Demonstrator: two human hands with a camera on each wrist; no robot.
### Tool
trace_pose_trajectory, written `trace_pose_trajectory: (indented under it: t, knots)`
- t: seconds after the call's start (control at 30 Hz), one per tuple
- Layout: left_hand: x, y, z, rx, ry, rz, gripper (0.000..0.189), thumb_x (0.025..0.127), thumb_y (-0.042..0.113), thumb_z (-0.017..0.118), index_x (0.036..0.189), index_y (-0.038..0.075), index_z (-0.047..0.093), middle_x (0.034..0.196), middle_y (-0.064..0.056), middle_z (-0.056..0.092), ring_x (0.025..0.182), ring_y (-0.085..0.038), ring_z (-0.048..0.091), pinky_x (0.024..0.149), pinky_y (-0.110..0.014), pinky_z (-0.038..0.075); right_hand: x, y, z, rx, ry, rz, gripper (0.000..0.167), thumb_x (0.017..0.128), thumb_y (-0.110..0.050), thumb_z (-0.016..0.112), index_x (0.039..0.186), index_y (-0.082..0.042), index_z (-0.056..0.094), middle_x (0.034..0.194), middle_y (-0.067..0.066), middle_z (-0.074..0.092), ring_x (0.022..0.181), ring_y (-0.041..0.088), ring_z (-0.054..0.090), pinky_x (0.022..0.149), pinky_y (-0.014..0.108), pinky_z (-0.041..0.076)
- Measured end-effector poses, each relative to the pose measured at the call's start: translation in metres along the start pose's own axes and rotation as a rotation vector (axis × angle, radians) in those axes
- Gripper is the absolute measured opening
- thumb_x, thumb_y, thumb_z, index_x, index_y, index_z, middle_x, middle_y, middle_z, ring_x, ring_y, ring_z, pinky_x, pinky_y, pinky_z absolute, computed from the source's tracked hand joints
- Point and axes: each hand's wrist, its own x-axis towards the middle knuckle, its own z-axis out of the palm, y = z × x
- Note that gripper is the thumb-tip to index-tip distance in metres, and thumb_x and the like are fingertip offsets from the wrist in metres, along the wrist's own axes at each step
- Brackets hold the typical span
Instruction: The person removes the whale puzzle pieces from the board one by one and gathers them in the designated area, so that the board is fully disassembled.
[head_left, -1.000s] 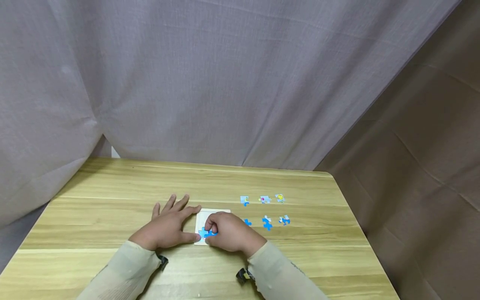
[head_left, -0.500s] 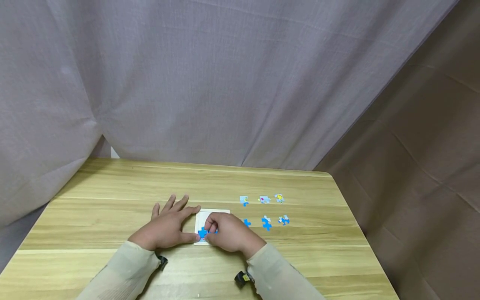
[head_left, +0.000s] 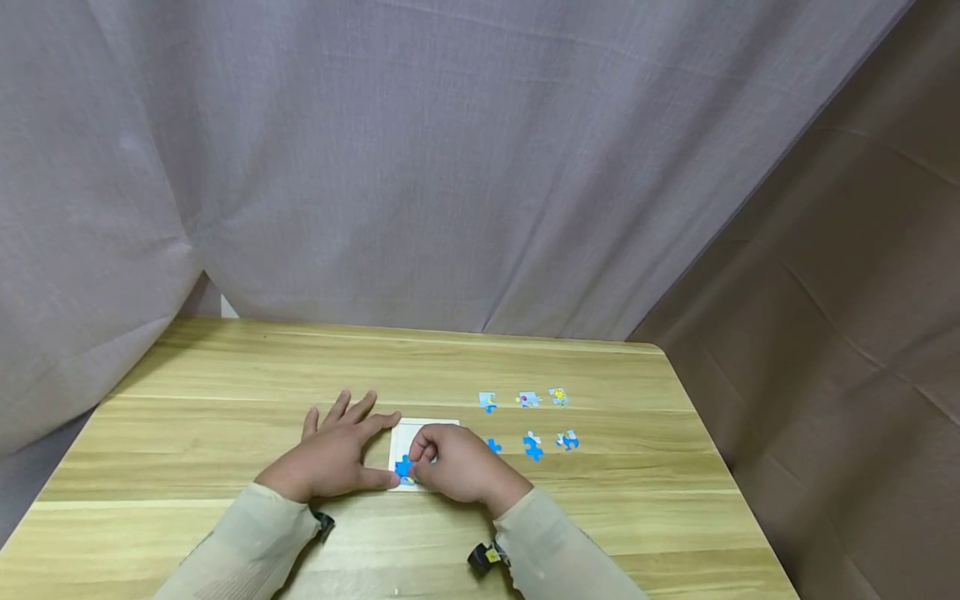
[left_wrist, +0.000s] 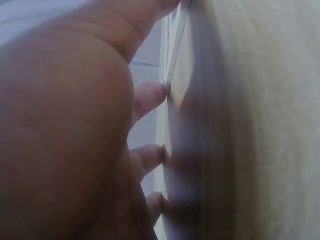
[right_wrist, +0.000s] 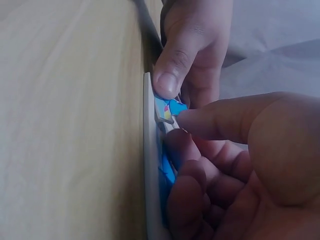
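A small white puzzle tray [head_left: 442, 421] lies on the table under both hands. My left hand [head_left: 337, 458] rests with its fingers spread, the thumb and index fingertip touching the tray's left corners. Between thumb and fingertips, my right hand [head_left: 468, 468] pinches a blue puzzle piece [head_left: 403, 465] over the tray's near-left part. The right wrist view has this piece [right_wrist: 177, 107] tilted, close to the left thumb [right_wrist: 167, 82], above other pieces lying inside the tray rim [right_wrist: 149, 175]. The right hand hides much of the tray.
Right of the tray, loose puzzle pieces lie in two rows. The far row includes one with a yellow sun [head_left: 558, 396]; the near row includes a blue and white one [head_left: 533, 446]. A grey curtain [head_left: 375, 208] hangs behind the wooden table [head_left: 247, 375].
The right hand's blue piece has shifted left and slightly nearer within the tray's near-left corner. A yellow patch now shows beside it. The left hand has stayed in place.
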Motion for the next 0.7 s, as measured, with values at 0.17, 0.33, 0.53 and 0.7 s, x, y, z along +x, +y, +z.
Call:
trace_pose_trajectory:
  t: [0.17,0.33,0.53,0.7]
  knots:
    - [0.0,-0.002,0.001,0.0,0.0,-0.005,0.098,0.084,0.07,0.091,0.167,0.031,0.056,0.187,-0.019,0.025,0.173,-0.059,0.006,0.123,-0.093,-0.001,-0.001,0.001,0.0,0.04,-0.003,-0.002,0.017,0.099,-0.019,0.082,0.09,-0.026,0.071,0.081,-0.011,0.067,0.073,0.005,0.06,0.07,0.024,0.05]
    - [0.001,-0.002,0.001,-0.004,-0.002,-0.008,0.098,0.085,0.069,0.091,0.167,0.031,0.056,0.187,-0.019,0.024,0.173,-0.058,0.005,0.124,-0.092,-0.002,-0.003,0.003,-0.001,0.097,0.006,-0.006,0.013,0.101,-0.016,0.082,0.095,-0.023,0.072,0.083,-0.009,0.068,0.076,0.006,0.061,0.072,0.024,0.051]
    - [0.001,-0.001,0.001,-0.004,-0.006,-0.01,0.098,0.085,0.071,0.09,0.168,0.032,0.055,0.187,-0.019,0.024,0.173,-0.058,0.005,0.124,-0.092,-0.003,-0.005,0.006,-0.006,0.167,0.015,-0.012,0.005,0.102,-0.019,0.08,0.103,-0.02,0.075,0.087,-0.008,0.069,0.078,0.007,0.061,0.072,0.023,0.052]
    - [0.001,0.0,0.002,0.011,-0.004,-0.007,0.098,0.084,0.072,0.089,0.167,0.032,0.056,0.187,-0.019,0.025,0.172,-0.059,0.007,0.124,-0.093,0.0,-0.009,0.007,-0.01,0.215,0.011,-0.028,0.005,0.102,-0.018,0.081,0.104,-0.017,0.076,0.087,-0.006,0.069,0.075,0.006,0.06,0.068,0.02,0.05]
